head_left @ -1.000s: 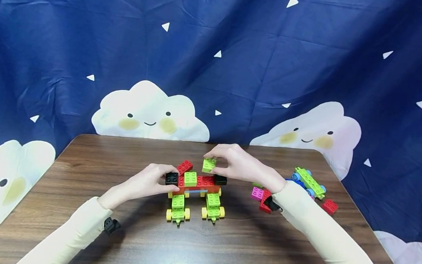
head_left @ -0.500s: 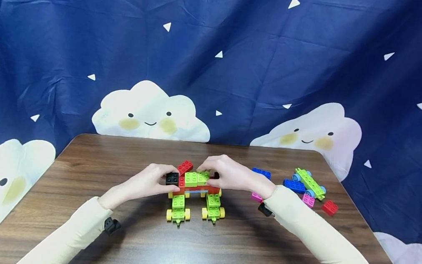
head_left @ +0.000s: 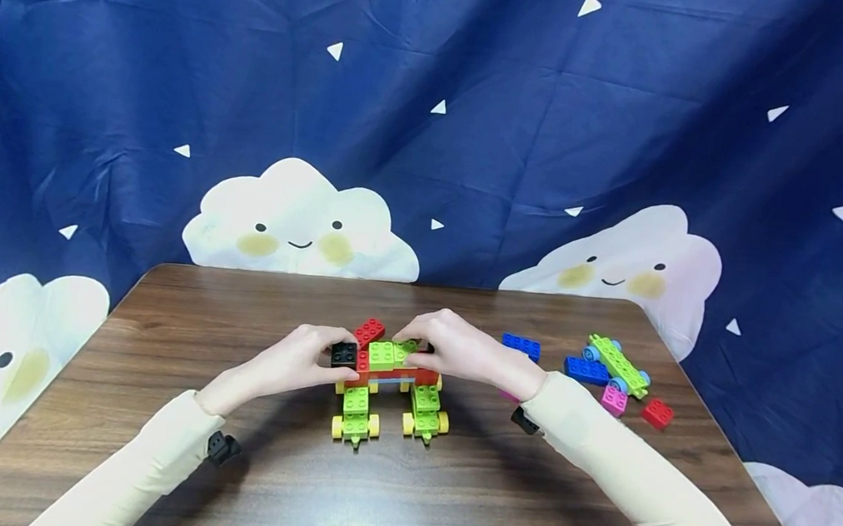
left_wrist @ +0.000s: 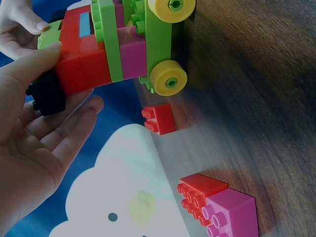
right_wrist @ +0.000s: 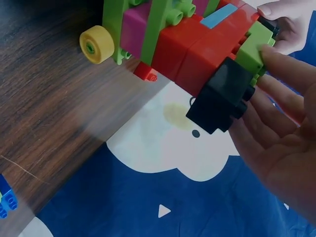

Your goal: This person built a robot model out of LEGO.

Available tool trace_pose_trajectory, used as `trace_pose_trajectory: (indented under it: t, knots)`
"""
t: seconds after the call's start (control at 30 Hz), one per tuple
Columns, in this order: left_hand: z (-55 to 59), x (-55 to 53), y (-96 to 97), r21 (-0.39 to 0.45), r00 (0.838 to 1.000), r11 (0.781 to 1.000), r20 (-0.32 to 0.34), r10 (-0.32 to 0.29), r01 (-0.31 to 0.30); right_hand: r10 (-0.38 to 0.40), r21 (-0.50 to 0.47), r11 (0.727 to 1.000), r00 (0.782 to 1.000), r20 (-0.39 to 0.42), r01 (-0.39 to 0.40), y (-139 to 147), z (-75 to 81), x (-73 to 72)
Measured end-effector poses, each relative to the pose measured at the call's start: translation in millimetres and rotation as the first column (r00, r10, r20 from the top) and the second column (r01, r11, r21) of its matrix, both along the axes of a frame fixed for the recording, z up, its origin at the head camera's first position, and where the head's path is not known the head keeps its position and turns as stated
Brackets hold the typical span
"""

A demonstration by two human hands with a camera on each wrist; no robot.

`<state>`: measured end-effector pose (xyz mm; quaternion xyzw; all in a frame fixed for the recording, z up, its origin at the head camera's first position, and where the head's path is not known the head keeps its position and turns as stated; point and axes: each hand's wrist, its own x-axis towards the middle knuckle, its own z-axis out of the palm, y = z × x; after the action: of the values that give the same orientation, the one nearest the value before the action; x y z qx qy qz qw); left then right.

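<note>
A toy brick build stands on the table, its red bricks point(head_left: 383, 374) carried by two lime wheeled bases point(head_left: 355, 426) with yellow wheels. Magenta bricks point(left_wrist: 132, 52) show in its lower layers in the left wrist view. Black bricks point(head_left: 343, 355) point(right_wrist: 219, 94) sit at both top ends. My left hand point(head_left: 294, 360) grips the left end, thumb on the red front and fingers behind. With my right hand point(head_left: 459, 347) I pinch a lime brick point(right_wrist: 253, 47) on top of the red layer, right beside another lime brick point(head_left: 381, 355). The right black brick is mostly hidden in the head view.
Behind the build lies a red brick point(head_left: 369, 332). Off to the right are blue bricks point(head_left: 586, 370), a lime wheeled base point(head_left: 619, 366) with blue wheels, a pink brick point(head_left: 613, 401) and a red brick point(head_left: 657, 413). A cloud-patterned blue cloth point(head_left: 478, 134) hangs behind the table.
My right hand has come down and slightly left, bringing the lime brick from above onto the red layer, beside the other lime one. The left hand keeps its grip in the same place.
</note>
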<state>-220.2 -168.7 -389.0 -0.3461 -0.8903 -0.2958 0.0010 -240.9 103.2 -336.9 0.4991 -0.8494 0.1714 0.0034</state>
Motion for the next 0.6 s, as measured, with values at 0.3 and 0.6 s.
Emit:
trace_pose_trajectory:
  t: [0.3,0.6]
  knots:
    - [0.4,-1.3,1.0,-0.008,1.0,1.0,-0.029,0.0,-0.001,-0.047,-0.006,0.999,0.998,-0.029,0.047,-4,2.8,3.7]
    - [0.3,-1.8,1.3,-0.007,1.0,1.0,-0.023,-0.006,0.006,-0.069,0.079,0.994,0.995,-0.067,0.074,-12,7.4,4.2]
